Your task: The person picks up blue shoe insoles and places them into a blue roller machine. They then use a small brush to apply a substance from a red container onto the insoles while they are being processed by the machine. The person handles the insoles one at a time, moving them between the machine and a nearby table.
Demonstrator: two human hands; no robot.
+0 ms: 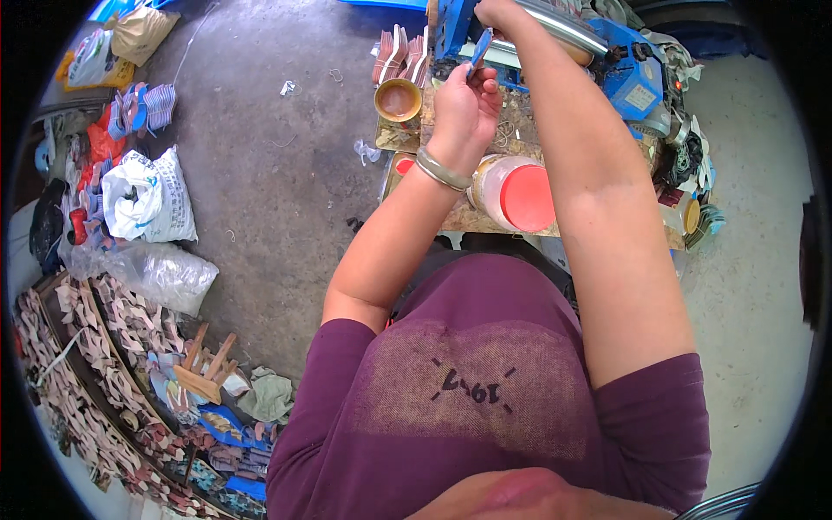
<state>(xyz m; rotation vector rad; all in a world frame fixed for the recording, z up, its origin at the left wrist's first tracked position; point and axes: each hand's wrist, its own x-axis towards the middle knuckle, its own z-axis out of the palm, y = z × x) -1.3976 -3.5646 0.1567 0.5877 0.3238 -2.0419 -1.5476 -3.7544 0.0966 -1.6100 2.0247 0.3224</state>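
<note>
My left hand (468, 108) is raised over the near edge of the workbench. Its thumb and fingers pinch the lower end of a thin, flat blue piece (481, 52). Beyond it, my right hand (503, 16) reaches to the top of the view, beside the metal roller (563, 30) of a blue machine (628, 74). The right fingers look curled, close to the upper end of the blue piece, but what they hold is hidden. Below the left hand stands a clear jar with a red lid (527, 198). A yellow-brown cup (399, 100) holds brownish stuff.
Stacked pink and white cut pieces (400, 54) lie beyond the cup. On the floor at left are a white sack (149, 195), a clear plastic bag (165, 276) and a small wooden stool (204, 368). Racks of pale cut pieces (82, 373) curve along the lower left.
</note>
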